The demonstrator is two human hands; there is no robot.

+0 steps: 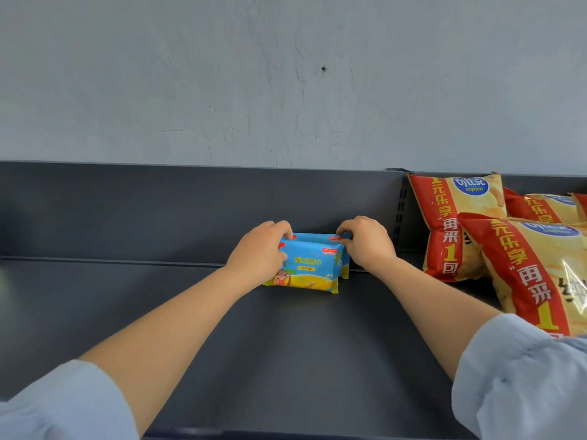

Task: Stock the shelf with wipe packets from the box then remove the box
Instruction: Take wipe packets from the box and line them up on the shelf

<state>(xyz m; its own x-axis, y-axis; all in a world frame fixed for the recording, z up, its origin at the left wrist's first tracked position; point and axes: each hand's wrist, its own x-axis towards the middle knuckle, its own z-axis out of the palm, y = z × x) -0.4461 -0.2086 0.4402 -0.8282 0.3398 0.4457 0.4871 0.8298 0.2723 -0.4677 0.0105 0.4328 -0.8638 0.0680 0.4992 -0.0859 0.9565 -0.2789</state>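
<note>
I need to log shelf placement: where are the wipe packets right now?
Head view: the wipe packets stand mid-frame on the shelf, gripped between left hand and right hand, left of the chip bags.

Shop, prob. a small grocery: dark grey sheet-metal display shelf point(286, 360) w/ low back panel and slotted steel upright point(401, 214) at 2 o'clock. Identical red-and-yellow foil crisp bags point(460, 223) piled at 3 o'clock. Two matching blue-and-yellow plastic wipe packets point(313, 268) stand face-out at centre. Bare grey plaster wall point(254, 74) at 12.
</note>
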